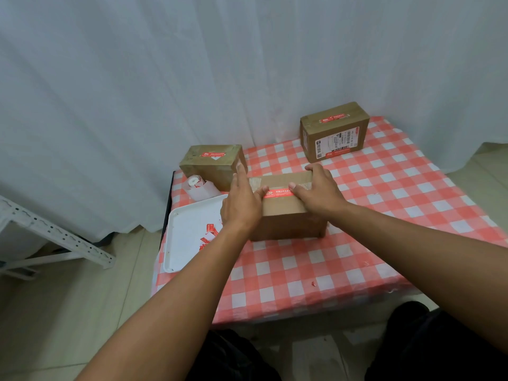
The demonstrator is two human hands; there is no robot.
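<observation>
Left grip (242,204) and right grip (319,192) press on a taped box (286,213) at the middle of the frame.
The brown cardboard box stands on the table (357,243), with a red printed tape strip (277,192) across its top. The left grip lies straight-fingered against the box's left end, and the right lies flat on top. Both thumbs rest on the tape, and neither grip is closed round anything. A red-and-white checked cloth covers the table, and a white curtain (192,64) hangs behind. The hands hide the tape's ends, its print is unreadable, and the left forearm covers part of a white tray (187,232).
</observation>
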